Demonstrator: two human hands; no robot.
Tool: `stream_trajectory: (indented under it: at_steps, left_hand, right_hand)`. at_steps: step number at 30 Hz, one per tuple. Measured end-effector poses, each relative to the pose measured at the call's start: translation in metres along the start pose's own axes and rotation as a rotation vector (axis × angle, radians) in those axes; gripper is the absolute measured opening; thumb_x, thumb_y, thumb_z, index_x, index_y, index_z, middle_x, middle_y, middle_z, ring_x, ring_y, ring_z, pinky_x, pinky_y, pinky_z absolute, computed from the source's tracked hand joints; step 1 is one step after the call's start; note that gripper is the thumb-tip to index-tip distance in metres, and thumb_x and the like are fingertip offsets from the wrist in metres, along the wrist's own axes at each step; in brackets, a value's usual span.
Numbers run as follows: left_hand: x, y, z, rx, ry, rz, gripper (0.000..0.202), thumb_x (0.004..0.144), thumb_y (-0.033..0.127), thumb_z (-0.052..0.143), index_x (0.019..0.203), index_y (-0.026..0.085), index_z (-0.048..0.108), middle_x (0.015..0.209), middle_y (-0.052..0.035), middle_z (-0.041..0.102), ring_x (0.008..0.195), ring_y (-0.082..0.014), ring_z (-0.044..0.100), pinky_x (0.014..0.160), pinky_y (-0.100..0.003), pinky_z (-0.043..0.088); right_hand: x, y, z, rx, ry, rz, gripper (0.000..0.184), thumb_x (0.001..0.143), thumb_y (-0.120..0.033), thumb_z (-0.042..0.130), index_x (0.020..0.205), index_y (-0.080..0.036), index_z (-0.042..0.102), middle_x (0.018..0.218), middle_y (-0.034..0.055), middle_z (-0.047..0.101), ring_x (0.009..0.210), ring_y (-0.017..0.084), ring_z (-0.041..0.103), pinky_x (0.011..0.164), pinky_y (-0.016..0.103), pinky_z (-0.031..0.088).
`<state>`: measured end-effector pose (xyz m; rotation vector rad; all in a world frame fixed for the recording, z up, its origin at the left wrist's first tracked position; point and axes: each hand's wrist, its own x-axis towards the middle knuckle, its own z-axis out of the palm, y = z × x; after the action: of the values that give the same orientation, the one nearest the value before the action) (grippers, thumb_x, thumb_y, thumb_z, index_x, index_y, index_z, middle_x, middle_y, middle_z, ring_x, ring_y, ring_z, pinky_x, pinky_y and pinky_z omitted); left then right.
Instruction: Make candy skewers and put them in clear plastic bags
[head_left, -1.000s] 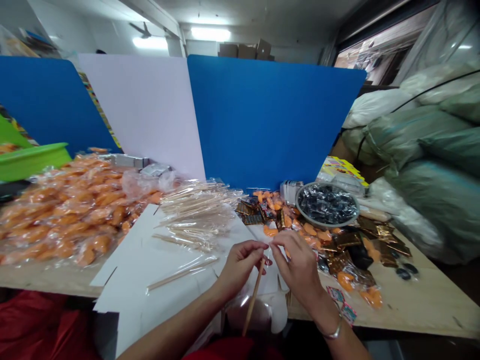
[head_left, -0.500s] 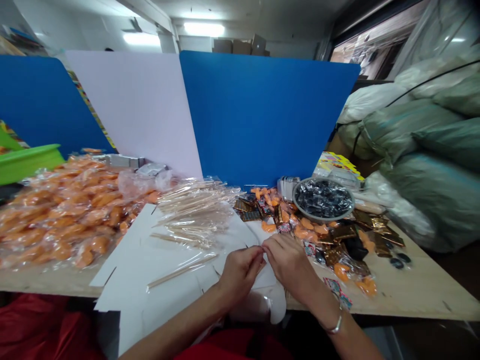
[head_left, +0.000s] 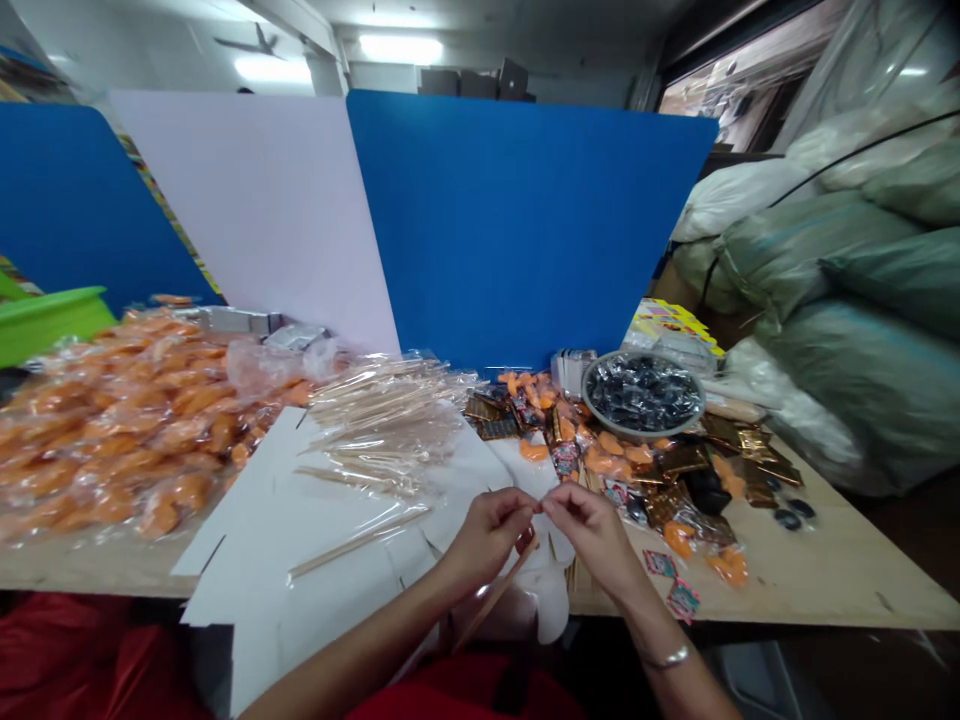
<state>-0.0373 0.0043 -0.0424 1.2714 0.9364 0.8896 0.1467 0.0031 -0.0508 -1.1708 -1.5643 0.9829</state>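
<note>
Left hand (head_left: 487,535) and right hand (head_left: 596,535) pinch nearly tip to tip over the bench (head_left: 840,590), fingers (head_left: 559,503) on something too tiny to tell, while the wooden skewer (head_left: 495,592) has tipped flatter.

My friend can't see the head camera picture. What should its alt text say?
A left hand and right hand pinch something tiny together over a white card, a wooden stick slanting below them. Wrapped sticks lie nearby, orange packets to the left, a bowl of dark packets right.
</note>
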Motion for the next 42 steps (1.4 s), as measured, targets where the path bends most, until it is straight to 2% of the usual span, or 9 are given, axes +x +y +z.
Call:
stream_trajectory:
  at_steps: [4,10,15,19,25,28,33,38,42]
  left_hand:
    - [-0.003,-0.011,-0.002,-0.107,-0.079,-0.063,0.032,0.068,0.038,0.073,0.083,0.013,0.059,0.057,0.0003,0.061,0.056,-0.0132,0.057,0.057,-0.023,0.041]
    - [-0.009,-0.003,-0.02,-0.188,-0.058,-0.067,0.027,0.07,0.035,0.071,0.083,0.012,0.067,0.071,-0.0034,0.066,0.068,-0.0138,0.059,0.065,-0.024,0.043]
    - [-0.006,0.0,-0.02,-0.331,-0.03,-0.174,0.026,0.07,0.037,0.073,0.077,0.013,0.065,0.06,0.0008,0.061,0.053,-0.0085,0.051,0.055,-0.02,0.038]
    - [-0.001,0.004,-0.021,-0.361,-0.215,-0.29,0.027,0.068,0.037,0.073,0.075,0.013,0.062,0.057,0.0024,0.054,0.048,-0.0067,0.045,0.05,-0.019,0.033]
    - [-0.014,-0.005,-0.025,0.388,-0.192,0.059,0.031,0.09,0.039,0.045,0.076,0.015,0.059,0.066,-0.0004,0.056,0.059,-0.0112,0.048,0.057,-0.022,0.035]
    - [-0.022,-0.021,-0.052,0.846,-0.029,0.143,0.028,0.093,0.029,0.039,0.079,0.017,0.06,0.068,-0.0021,0.06,0.063,-0.014,0.053,0.06,-0.024,0.036]
    - [-0.012,-0.045,-0.137,1.28,0.403,0.183,0.027,0.092,0.028,0.037,0.097,0.018,0.061,0.093,-0.0108,0.064,0.088,-0.025,0.057,0.076,-0.035,0.043]
    - [0.002,-0.068,-0.19,1.239,0.375,0.313,0.037,0.087,0.03,0.042,0.12,0.015,0.053,0.123,-0.0149,0.052,0.114,-0.0271,0.047,0.096,-0.044,0.039]
    - [-0.004,-0.068,-0.186,1.206,0.385,0.395,0.062,0.083,0.034,0.049,0.138,0.013,0.031,0.137,-0.0173,0.04,0.126,-0.0285,0.037,0.101,-0.046,0.034]
  right_hand:
    - [-0.003,-0.019,0.021,-0.161,0.141,-0.197,0.019,0.09,-0.029,0.052,0.078,-0.018,0.063,0.072,0.0018,0.06,0.07,0.016,0.055,0.064,0.027,0.044]
    - [-0.017,-0.019,0.023,-0.666,-0.052,-0.619,0.023,0.09,-0.012,0.049,0.105,-0.019,0.065,0.087,0.0079,0.064,0.081,0.021,0.056,0.075,0.036,0.046]
    - [-0.014,-0.017,0.023,-0.356,-0.121,-0.447,0.029,0.087,-0.026,0.056,0.115,-0.019,0.059,0.097,0.0077,0.06,0.086,0.02,0.058,0.076,0.034,0.049]
    - [-0.004,-0.012,0.022,-0.105,-0.116,-0.251,0.019,0.088,-0.03,0.057,0.103,-0.019,0.062,0.08,0.0019,0.057,0.071,0.015,0.055,0.066,0.027,0.046]
    - [-0.006,0.0,0.031,-0.095,-0.148,-0.107,0.019,0.088,-0.032,0.054,0.081,-0.017,0.063,0.069,-0.0013,0.054,0.064,0.012,0.051,0.059,0.022,0.04]
    - [-0.024,0.017,0.036,-0.12,-0.146,0.01,0.02,0.09,-0.033,0.05,0.084,-0.017,0.061,0.07,-0.0012,0.058,0.066,0.013,0.055,0.058,0.022,0.041]
    - [-0.063,0.053,0.056,-0.579,-0.121,0.023,0.025,0.09,-0.032,0.049,0.072,-0.018,0.06,0.069,0.0012,0.062,0.067,0.017,0.059,0.061,0.026,0.043]
    - [-0.082,0.068,0.08,-0.84,0.002,-0.156,0.016,0.087,-0.034,0.057,0.08,-0.02,0.06,0.075,0.0036,0.061,0.076,0.023,0.059,0.071,0.037,0.047]
    - [-0.081,0.069,0.082,-0.883,-0.036,-0.166,0.009,0.084,-0.031,0.062,0.084,-0.022,0.062,0.081,0.003,0.061,0.081,0.023,0.057,0.073,0.039,0.047]
